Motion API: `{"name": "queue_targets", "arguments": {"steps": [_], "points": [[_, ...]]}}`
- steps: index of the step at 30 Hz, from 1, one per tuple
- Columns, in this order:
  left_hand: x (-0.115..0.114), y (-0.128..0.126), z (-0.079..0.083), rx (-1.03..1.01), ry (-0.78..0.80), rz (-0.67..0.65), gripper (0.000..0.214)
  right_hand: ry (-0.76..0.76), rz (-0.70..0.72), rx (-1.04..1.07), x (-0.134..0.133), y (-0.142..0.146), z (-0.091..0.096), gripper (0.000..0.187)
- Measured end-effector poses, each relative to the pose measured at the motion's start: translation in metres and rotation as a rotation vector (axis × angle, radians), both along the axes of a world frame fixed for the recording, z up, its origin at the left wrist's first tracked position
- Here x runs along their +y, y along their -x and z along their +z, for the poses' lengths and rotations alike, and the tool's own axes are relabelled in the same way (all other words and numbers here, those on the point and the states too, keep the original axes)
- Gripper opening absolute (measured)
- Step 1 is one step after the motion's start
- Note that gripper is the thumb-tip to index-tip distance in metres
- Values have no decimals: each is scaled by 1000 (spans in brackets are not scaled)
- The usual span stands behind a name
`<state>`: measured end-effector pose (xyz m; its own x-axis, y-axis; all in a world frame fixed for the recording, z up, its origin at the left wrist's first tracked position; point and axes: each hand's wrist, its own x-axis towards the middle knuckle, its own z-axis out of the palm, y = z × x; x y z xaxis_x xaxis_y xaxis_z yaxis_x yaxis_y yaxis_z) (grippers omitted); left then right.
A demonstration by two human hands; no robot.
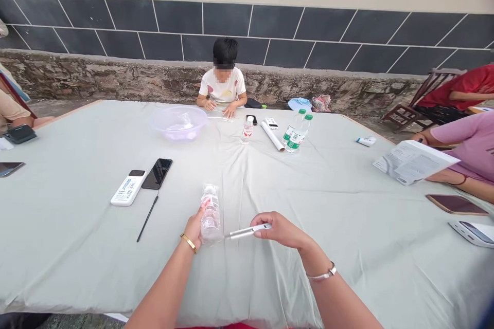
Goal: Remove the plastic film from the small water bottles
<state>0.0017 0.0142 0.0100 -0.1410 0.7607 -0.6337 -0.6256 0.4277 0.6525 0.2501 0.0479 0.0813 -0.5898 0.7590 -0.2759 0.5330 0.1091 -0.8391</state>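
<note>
The left hand (194, 227) grasps a clear bottle (210, 213) in a loose plastic wrapper (211, 241), above or on the tablecloth (92, 247), I cannot tell which; the right hand (278, 228) grips a slim silver tool (243, 233), its tip just beside the bottle's near end; left of the bottle lie a black phone (157, 174) and a white power bank (128, 188), side by side; beyond the bottle are a purple bowl (162, 124), two green-capped bottles (296, 139) and a seated person (224, 85).
</note>
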Motion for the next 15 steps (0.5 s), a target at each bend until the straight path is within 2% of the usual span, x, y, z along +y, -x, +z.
{"name": "queue_targets", "arguments": {"steps": [3, 5, 8, 10, 12, 13, 15], "points": [[-2, -1, 2, -15, -25, 5, 53, -228, -531, -81, 18, 0, -41, 25], [-3, -1, 3, 4, -36, -9, 55, -347, -749, -218, 30, 2, -68, 26], [-5, 0, 4, 40, -58, -65, 51, -489, -769, -381, 35, 5, -92, 26], [-6, -2, 4, 53, -66, -98, 47, -582, -777, -407, 28, 11, -95, 28], [-8, -6, 4, 77, -61, -98, 48, -615, -778, -318, 14, 24, -91, 33], [-8, -9, 2, 99, -61, -87, 50, -576, -742, -233, 6, 33, -87, 34], [-9, -15, -2, 176, -88, -58, 53, -375, -597, -23, -11, 56, -80, 34]]}}
